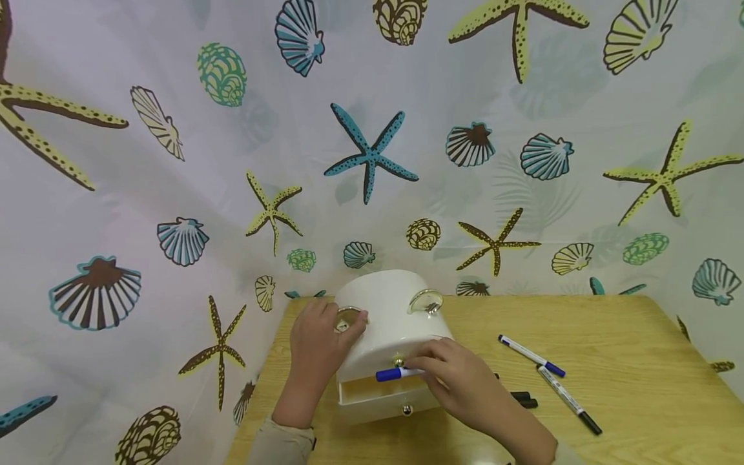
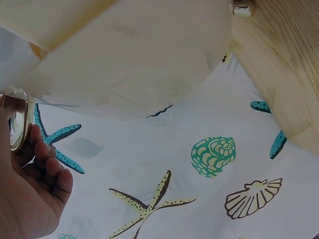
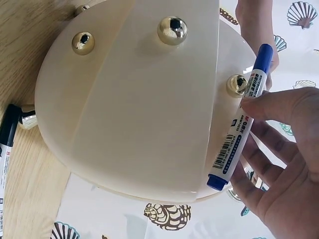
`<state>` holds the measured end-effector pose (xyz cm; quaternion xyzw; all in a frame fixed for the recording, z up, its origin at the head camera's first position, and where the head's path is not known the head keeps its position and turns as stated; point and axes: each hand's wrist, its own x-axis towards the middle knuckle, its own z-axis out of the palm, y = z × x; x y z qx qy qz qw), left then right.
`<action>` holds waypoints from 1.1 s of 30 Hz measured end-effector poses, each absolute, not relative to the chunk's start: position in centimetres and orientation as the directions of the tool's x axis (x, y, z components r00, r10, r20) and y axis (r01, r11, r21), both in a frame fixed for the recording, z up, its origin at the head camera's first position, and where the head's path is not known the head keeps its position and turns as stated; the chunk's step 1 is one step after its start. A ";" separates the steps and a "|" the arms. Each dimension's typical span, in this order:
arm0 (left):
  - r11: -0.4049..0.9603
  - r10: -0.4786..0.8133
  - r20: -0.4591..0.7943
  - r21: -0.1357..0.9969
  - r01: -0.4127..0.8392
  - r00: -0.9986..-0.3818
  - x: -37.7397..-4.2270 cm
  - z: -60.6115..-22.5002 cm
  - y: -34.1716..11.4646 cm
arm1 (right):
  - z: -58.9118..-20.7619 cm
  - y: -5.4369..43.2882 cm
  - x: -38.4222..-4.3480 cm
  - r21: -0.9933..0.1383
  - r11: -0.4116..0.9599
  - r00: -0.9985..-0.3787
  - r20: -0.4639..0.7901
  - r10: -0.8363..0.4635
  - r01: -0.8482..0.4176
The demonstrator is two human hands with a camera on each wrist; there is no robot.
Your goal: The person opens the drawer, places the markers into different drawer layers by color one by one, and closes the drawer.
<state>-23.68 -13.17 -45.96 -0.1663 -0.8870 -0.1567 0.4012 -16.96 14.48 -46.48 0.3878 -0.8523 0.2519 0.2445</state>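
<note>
A glossy white rounded box (image 1: 386,310) stands on the table, its lower drawer (image 1: 374,412) pulled partly out. My left hand (image 1: 321,345) is at the box's left side; in the left wrist view its fingers curl around the gold handle (image 2: 20,130). My right hand (image 1: 462,384) pinches a white marker with blue ends (image 3: 239,124) between thumb and fingers. The marker lies across the front, close to the upper gold knob (image 1: 398,363) and above the open drawer. Another gold knob (image 1: 407,410) is on the drawer front. The drawer's inside is only partly visible.
On the wooden table (image 1: 639,349), right of the box, lie a blue-capped marker (image 1: 531,355) and a black-capped marker (image 1: 569,399). More black marker ends (image 1: 523,399) show beside my right forearm. A seashell-patterned curtain (image 1: 372,219) hangs behind the table.
</note>
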 end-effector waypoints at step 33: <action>0.892 0.167 0.770 0.148 0.427 -0.616 -23.8 -45.9 -13.1 | -46.0 18.8 -17.4 -0.285 0.655 -0.638 0.662 -0.393 -0.700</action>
